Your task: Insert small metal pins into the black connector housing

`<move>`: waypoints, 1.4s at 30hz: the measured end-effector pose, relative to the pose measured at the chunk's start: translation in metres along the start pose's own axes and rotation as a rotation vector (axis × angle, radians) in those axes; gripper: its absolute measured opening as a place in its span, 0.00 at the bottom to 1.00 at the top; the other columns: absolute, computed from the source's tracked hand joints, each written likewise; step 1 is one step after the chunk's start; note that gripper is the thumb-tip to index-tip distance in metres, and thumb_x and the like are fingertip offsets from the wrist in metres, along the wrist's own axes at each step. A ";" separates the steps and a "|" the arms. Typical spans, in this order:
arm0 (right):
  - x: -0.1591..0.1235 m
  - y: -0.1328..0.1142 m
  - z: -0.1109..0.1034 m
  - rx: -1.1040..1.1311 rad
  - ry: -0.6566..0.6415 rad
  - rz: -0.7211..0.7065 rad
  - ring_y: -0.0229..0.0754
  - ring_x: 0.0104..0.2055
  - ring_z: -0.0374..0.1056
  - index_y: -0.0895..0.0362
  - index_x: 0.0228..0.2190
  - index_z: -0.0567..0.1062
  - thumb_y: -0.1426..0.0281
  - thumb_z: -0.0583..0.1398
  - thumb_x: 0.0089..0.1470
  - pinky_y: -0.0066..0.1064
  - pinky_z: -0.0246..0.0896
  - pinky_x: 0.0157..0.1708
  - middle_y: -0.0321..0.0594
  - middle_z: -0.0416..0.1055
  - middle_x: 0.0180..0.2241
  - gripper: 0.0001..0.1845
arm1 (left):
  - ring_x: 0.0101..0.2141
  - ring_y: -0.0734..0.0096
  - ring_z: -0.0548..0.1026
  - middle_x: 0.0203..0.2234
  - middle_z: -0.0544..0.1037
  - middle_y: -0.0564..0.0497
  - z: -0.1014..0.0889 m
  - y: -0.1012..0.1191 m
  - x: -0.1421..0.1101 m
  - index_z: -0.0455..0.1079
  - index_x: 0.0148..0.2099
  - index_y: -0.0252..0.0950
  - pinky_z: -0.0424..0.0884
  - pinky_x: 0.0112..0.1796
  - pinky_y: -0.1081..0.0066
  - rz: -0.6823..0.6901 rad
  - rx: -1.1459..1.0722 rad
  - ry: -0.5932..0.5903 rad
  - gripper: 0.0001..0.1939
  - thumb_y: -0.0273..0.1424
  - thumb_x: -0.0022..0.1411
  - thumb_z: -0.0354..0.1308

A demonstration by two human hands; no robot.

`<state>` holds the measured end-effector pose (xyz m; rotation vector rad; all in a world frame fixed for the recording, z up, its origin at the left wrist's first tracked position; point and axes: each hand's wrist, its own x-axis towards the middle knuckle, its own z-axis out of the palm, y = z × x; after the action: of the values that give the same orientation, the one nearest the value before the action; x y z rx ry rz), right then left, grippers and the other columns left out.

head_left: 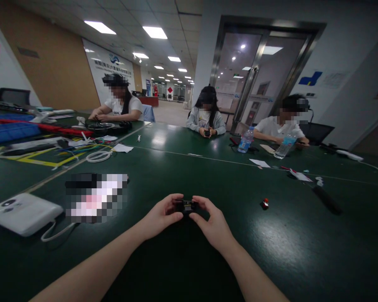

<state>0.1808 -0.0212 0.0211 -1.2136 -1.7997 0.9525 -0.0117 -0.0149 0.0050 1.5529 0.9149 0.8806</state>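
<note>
Between my two hands is a small black object (187,207) with a thin yellowish strip across it; its kind is too small and dark to tell. My left hand (164,214) grips its left end between thumb and fingers. On the other end, my right hand (211,218) holds it the same way, fingertips above and thumb below. Both hands are low over the dark green table (164,260). A small red and silver piece (265,204) lies to the right of my right hand, apart from it.
On the left, a white power bank (25,214) is cabled to a blurred-out device (96,197). Blue trays (12,133) and coiled cable (98,156) lie farther back. Two bottles (246,140) stand before co-workers seated across the table. A black-handled tool (326,199) lies at right.
</note>
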 end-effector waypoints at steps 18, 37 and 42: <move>0.001 0.001 -0.001 -0.038 -0.048 -0.083 0.41 0.48 0.62 0.49 0.38 0.72 0.72 0.59 0.46 0.39 0.55 0.50 0.36 0.66 0.44 0.14 | 0.42 0.68 0.70 0.41 0.71 0.50 -0.007 0.000 0.003 0.57 0.48 0.37 0.65 0.44 0.64 -0.060 -0.078 -0.119 0.20 0.27 0.53 0.58; 0.000 0.001 0.000 -0.090 -0.086 -0.086 0.43 0.52 0.58 0.46 0.40 0.71 0.69 0.60 0.45 0.42 0.53 0.50 0.36 0.62 0.49 0.16 | 0.43 0.69 0.70 0.40 0.70 0.51 -0.006 0.009 -0.002 0.58 0.47 0.38 0.65 0.44 0.65 -0.048 0.084 -0.116 0.16 0.29 0.56 0.55; -0.001 -0.001 0.000 -0.158 -0.063 -0.110 0.42 0.49 0.60 0.46 0.40 0.71 0.68 0.59 0.46 0.42 0.55 0.49 0.36 0.64 0.45 0.15 | 0.41 0.69 0.70 0.39 0.69 0.52 -0.007 0.008 -0.002 0.58 0.47 0.38 0.66 0.43 0.65 -0.036 0.083 -0.128 0.16 0.29 0.56 0.55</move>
<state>0.1812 -0.0229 0.0220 -1.1772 -2.0018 0.8062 -0.0184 -0.0151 0.0138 1.6391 0.8937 0.7168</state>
